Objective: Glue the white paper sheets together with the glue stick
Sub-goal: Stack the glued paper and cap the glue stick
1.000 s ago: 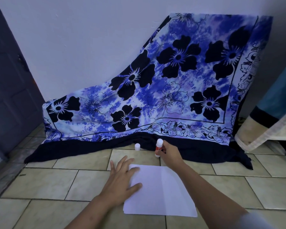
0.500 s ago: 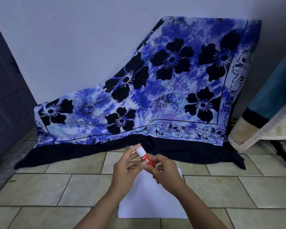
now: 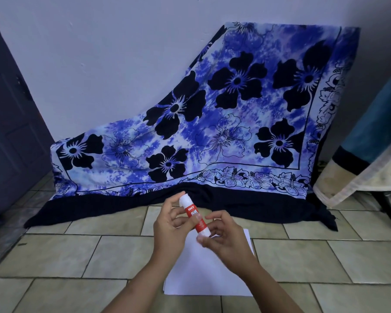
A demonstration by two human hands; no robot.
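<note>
**Holding one glue stick above the paper**

Reading "GLUE" in white on its red band, the single glue stick [image 3: 194,216] tilts between two hands. Left hand [image 3: 167,227] curls its fingers around the white upper end; right hand [image 3: 223,236] pinches the lower end. White paper sheets [image 3: 203,272] lie stacked below on the tiled floor [image 3: 66,256]; their number is unclear.

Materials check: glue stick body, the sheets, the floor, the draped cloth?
Glue stick: looks like smooth plastic, white ends, glossy red printed label. Sheets: matte white paper, thin, lying flat. Floor: likely glazed ceramic tile, beige, mottled, with grout lines. Cloth: soft woven fabric, probably cotton or rayon, printed blue floral; it drapes and folds.
</note>
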